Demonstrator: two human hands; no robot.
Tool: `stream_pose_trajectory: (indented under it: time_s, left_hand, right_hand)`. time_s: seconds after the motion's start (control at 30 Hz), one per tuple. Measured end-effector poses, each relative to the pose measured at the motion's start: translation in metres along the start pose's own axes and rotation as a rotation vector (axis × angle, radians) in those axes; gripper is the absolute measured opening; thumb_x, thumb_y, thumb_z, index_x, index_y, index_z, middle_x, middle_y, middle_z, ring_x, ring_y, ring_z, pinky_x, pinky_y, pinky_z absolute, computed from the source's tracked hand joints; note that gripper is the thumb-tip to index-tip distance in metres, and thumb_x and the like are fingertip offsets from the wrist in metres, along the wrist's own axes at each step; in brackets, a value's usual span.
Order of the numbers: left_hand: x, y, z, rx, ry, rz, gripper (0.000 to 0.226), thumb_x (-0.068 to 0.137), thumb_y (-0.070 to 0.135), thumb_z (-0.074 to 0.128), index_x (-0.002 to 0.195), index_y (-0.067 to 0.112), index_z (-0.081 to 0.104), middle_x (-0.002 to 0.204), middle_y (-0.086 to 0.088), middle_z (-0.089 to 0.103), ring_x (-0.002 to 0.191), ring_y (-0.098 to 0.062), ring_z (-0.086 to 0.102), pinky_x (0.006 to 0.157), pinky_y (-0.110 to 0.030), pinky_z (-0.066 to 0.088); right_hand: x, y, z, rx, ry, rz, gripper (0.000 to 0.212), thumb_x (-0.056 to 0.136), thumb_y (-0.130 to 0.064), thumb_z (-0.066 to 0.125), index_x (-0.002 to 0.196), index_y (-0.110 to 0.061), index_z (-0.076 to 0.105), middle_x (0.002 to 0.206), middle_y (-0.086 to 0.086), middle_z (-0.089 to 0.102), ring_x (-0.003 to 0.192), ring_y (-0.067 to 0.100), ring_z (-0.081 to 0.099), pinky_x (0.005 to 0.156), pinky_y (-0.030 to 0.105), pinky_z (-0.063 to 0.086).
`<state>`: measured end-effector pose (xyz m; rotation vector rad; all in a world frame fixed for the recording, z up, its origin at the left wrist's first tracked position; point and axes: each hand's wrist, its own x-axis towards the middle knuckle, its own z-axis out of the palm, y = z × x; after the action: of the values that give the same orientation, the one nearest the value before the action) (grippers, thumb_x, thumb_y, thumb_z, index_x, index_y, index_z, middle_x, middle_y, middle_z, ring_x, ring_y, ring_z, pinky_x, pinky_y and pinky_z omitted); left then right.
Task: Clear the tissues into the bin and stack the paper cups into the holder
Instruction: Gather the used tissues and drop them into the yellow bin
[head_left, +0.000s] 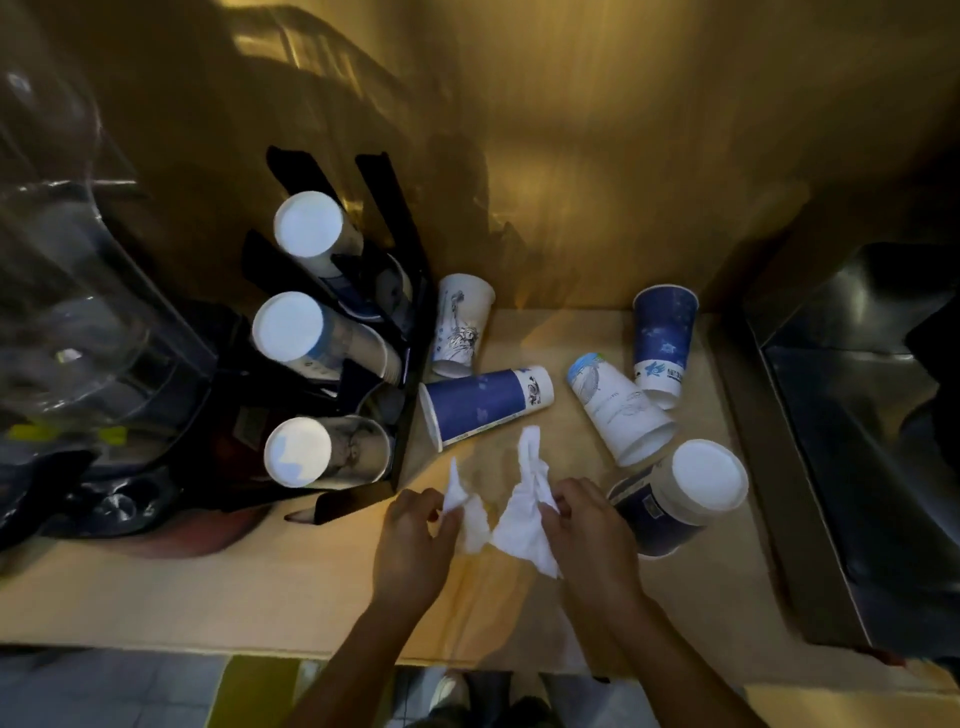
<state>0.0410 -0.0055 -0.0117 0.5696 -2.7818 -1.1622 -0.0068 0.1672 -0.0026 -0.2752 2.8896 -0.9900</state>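
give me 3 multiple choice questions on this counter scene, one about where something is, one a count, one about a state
1. Where is the black cup holder?
A. left of the loose cups
B. right of the loose cups
C. on the floor

2. How many cup stacks in the holder show a white bottom?
A. one
B. three
C. five

3. What are the two hands doing?
A. resting flat and empty
B. each pinching white tissue
C. lifting a blue cup

Answers:
1. A, the holder stands at the counter's left end, with the loose cups lying to its right.
2. B, three white round bottoms face the camera, one above another.
3. B, the left hand has a grip on a small tissue, and the right hand on a larger tissue.
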Motion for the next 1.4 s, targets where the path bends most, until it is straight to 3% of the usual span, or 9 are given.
stream_pose_trajectory:
  time_s: [0.2,0.33,0.53,0.67,0.83,1.0,1.13,1.23,1.4]
  left_hand:
    - [-0.034,0.002,-0.023,-0.147,0.076,-0.215,0.034,0.090,0.021,0.056,0.060,0.012,0.041,0.059,-0.011,0.049,0.059,-0.025,0.049,0.057,-0.038,0.036]
    - [-0.066,-0.003,-0.040,-0.197,0.198,-0.330,0.043,0.088,0.019,0.058,0.056,0.020,0.030,0.051,0.002,0.034,0.051,-0.014,0.035,0.051,-0.028,0.025]
    - [-0.113,-0.044,-0.070,-0.365,0.293,-0.510,0.022,0.086,0.021,0.062,0.065,0.018,0.061,0.058,-0.012,0.062,0.053,-0.017,0.052,0.052,-0.026,0.039]
    - [-0.134,-0.084,-0.089,-0.416,0.384,-0.601,0.032,0.084,0.016,0.064,0.055,0.017,0.051,0.040,0.006,0.054,0.038,-0.001,0.048,0.040,-0.011,0.034]
    - [-0.165,-0.137,-0.106,-0.490,0.498,-0.761,0.029,0.085,0.015,0.059,0.060,0.012,0.045,0.052,0.001,0.042,0.051,-0.013,0.040,0.051,-0.031,0.032]
    - [-0.194,-0.194,-0.100,-0.522,0.467,-0.871,0.023,0.090,0.017,0.055,0.075,-0.001,0.058,0.065,-0.007,0.051,0.059,-0.017,0.047,0.055,-0.028,0.039]
    - [-0.200,-0.247,-0.082,-0.463,0.442,-0.937,0.032,0.090,0.018,0.055,0.060,0.021,0.047,0.057,0.003,0.047,0.053,-0.011,0.044,0.050,-0.024,0.036]
    - [-0.195,-0.286,-0.061,-0.430,0.415,-0.996,0.034,0.091,0.020,0.054,0.059,0.023,0.044,0.054,0.006,0.044,0.052,-0.011,0.043,0.049,-0.023,0.035]
    - [-0.186,-0.339,-0.021,-0.402,0.313,-1.109,0.017,0.093,0.026,0.049,0.081,0.017,0.057,0.077,-0.002,0.057,0.069,-0.017,0.056,0.064,-0.029,0.047]
  right_hand:
    - [0.003,-0.013,0.005,0.047,-0.083,-0.170,0.012,0.086,-0.019,0.055,0.075,-0.017,0.051,0.080,0.003,0.054,0.070,0.017,0.048,0.062,0.031,0.037]
    - [-0.004,-0.034,0.018,0.148,-0.087,-0.285,0.023,0.079,-0.024,0.059,0.067,-0.028,0.039,0.068,-0.008,0.041,0.059,0.012,0.040,0.054,0.022,0.021]
    - [-0.037,-0.065,0.045,0.068,-0.194,-0.398,0.008,0.080,-0.018,0.063,0.079,-0.021,0.056,0.100,0.003,0.056,0.078,0.021,0.059,0.065,0.035,0.049]
    - [-0.057,-0.086,0.057,-0.003,-0.298,-0.536,0.008,0.077,-0.009,0.066,0.082,-0.014,0.061,0.088,0.007,0.061,0.073,0.024,0.060,0.059,0.033,0.045]
    - [-0.082,-0.117,0.091,-0.056,-0.434,-0.632,0.011,0.076,-0.004,0.065,0.075,-0.011,0.058,0.069,0.008,0.059,0.059,0.028,0.054,0.050,0.035,0.040]
    - [-0.112,-0.142,0.152,-0.055,-0.552,-0.663,0.010,0.072,-0.002,0.071,0.076,-0.006,0.063,0.065,0.015,0.063,0.055,0.031,0.057,0.050,0.033,0.041]
    - [-0.129,-0.144,0.213,-0.084,-0.657,-0.711,0.009,0.072,-0.005,0.072,0.076,-0.005,0.064,0.064,0.017,0.066,0.053,0.032,0.060,0.050,0.037,0.048]
    - [-0.132,-0.133,0.264,-0.113,-0.752,-0.726,0.007,0.078,-0.009,0.068,0.081,-0.005,0.063,0.068,0.016,0.066,0.057,0.028,0.060,0.053,0.030,0.042]
    - [-0.130,-0.105,0.344,-0.278,-0.858,-0.614,0.016,0.089,-0.025,0.056,0.092,-0.010,0.061,0.084,0.012,0.068,0.072,0.022,0.058,0.067,0.031,0.049]
